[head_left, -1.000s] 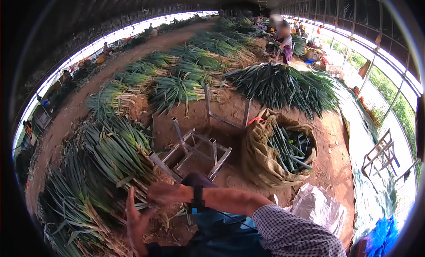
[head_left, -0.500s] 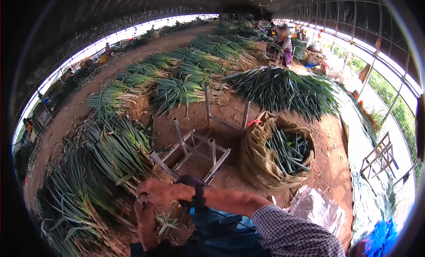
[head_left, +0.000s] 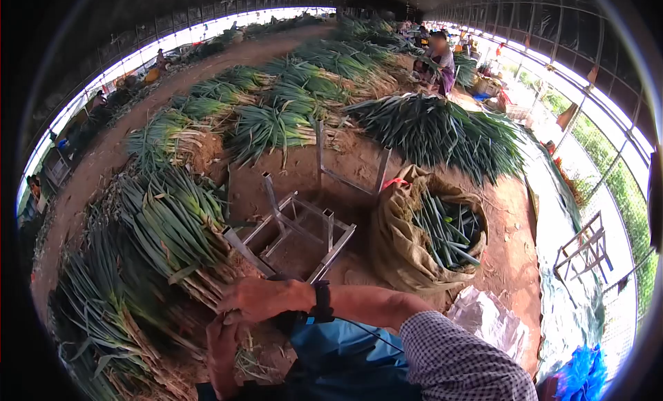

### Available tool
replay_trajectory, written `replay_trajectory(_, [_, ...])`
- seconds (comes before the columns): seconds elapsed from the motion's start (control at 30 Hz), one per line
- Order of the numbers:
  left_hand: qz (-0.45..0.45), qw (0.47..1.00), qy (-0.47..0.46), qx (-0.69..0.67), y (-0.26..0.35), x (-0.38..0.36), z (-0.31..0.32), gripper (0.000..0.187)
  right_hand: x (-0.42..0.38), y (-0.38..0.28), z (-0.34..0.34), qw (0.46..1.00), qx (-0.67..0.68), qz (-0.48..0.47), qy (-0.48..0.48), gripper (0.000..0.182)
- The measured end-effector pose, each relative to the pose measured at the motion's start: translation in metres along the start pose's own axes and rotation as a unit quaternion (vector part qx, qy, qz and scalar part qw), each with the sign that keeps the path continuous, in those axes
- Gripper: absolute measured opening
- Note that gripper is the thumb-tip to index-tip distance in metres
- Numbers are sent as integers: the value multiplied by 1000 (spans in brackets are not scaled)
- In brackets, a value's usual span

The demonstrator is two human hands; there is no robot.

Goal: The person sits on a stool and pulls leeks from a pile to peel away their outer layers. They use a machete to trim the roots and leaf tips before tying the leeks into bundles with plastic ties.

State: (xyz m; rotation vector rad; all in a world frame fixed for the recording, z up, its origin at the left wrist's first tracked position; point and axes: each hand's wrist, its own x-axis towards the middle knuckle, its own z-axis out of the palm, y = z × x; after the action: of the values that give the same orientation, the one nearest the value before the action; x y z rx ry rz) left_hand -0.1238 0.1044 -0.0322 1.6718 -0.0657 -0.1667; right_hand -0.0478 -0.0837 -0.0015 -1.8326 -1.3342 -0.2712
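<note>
My right hand point(head_left: 259, 297), at the end of a checked sleeve with a dark wristband, is closed, its fingers curled downward. Just below it, my left hand point(head_left: 221, 342) reaches up, and the fingers of both meet. What lies between them, if anything, is too small and shaded to make out. Both hands are beside the pale root ends of a heap of long green onions point(head_left: 169, 221). Another pile of green onions point(head_left: 114, 311) lies to their left, leaves pointing away. A blue apron point(head_left: 352, 346) covers my lap.
A metal stool frame point(head_left: 297, 228) stands ahead. Right of it sits a burlap sack point(head_left: 407, 249) with cut green leaves point(head_left: 449, 228) inside. A white plastic bag point(head_left: 490, 321) lies nearer me. More onion bunches point(head_left: 273, 128) line the dirt floor; another person point(head_left: 442, 62) works farther back.
The view has turned slightly, so the surroundings sit a little left and higher. My hands stay together, shifted slightly away from the onion heap. The distant person leans differently.
</note>
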Motion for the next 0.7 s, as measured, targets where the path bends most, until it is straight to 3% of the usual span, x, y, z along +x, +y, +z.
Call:
replay_trajectory(0.1, [4, 998, -39, 52, 5, 1, -3, 22, -7, 24, 7, 987, 135, 42, -75, 20])
replay_trajectory(0.2, [8, 997, -70, 28, 6, 1, 0, 22, -18, 14, -11, 992, 19, 29, -120, 23])
replay_trajectory(0.3, [1, 996, -89, -6, 3, 1, -1, 24, -23, 17, -17, 987, 7, 71, -142, 23])
replay_trajectory(0.4, [-19, 995, -83, -57, -6, 2, -9, 25, -17, -21, -30, 981, -93, 60, -156, 26])
replay_trajectory(0.53, [-47, 986, -95, -132, -3, -6, -14, 22, -19, -27, -25, 969, -189, -21, -156, 27])
replay_trajectory(0.6, [-36, 989, -112, -94, -1, -9, -11, 20, -22, -12, -20, 963, -214, -54, -157, 25])
replay_trajectory(0.63, [-31, 989, -121, -74, -1, -11, -11, 19, -26, 12, -12, 993, -29, -61, -100, 24])
replay_trajectory(0.67, [-31, 990, -107, -82, -3, -12, -10, 18, -32, 46, -1, 985, 157, -65, -40, 23])
replay_trajectory(0.7, [-31, 991, -94, -89, -8, -13, -10, 17, -31, 49, -5, 988, 148, -49, -25, 21])
